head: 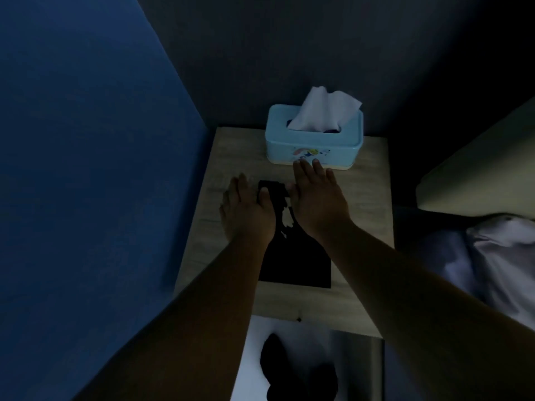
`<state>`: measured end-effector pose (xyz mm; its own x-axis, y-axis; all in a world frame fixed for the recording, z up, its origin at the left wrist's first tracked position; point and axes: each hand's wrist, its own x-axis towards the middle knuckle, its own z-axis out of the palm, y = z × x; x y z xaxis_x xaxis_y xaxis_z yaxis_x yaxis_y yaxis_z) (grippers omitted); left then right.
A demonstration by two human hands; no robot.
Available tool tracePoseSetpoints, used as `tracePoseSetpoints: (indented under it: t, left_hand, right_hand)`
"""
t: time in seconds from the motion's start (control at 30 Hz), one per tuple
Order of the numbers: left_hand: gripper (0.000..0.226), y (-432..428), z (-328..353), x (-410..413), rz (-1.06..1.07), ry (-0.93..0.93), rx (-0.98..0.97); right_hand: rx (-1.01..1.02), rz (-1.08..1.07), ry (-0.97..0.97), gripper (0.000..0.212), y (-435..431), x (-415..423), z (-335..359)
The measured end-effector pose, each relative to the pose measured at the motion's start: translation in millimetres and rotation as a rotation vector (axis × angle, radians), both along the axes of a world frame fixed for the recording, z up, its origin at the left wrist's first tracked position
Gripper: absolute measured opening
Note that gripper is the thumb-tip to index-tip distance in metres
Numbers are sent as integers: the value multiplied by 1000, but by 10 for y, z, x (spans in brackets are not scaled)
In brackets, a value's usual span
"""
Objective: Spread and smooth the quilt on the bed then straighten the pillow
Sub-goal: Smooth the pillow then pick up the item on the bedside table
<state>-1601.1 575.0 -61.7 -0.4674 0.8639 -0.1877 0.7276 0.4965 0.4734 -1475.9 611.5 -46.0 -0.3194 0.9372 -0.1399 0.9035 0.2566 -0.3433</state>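
Note:
The room is dim. My left hand [246, 209] and my right hand [315, 195] are stretched out flat, palms down, over a wooden bedside table [362, 204], fingers straight and holding nothing. The fingertips of my right hand reach the front of a light blue tissue box [314, 140]. At the right edge lies the rumpled pale quilt [498, 261], with the bed's pale headboard [477, 175] above it. No pillow is in view. Both hands are well to the left of the bed.
A black flat object [298, 261] lies on the bedside table under my forearms. A blue wall [86, 169] stands on the left and a dark wall behind. Below the table's front edge are a white surface [307, 331] and dark shapes [289, 369].

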Motion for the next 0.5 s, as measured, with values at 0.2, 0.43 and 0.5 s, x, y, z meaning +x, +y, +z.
tracePoseSetpoints:
  t: [0.2,0.43,0.5]
  left_hand:
    - [62,22,-111,-131,-38,40,-81]
    - [61,19,-311,-142,83,-2,-142]
    - [60,-42,-405,-118,104,-8,-141]
  right_hand:
    - [-56,116,-46,55,125,-147,-133]
    - [-22,268,-66,58,260,-219,-388]
    - [10,313,-60,63,239,-218,-483]
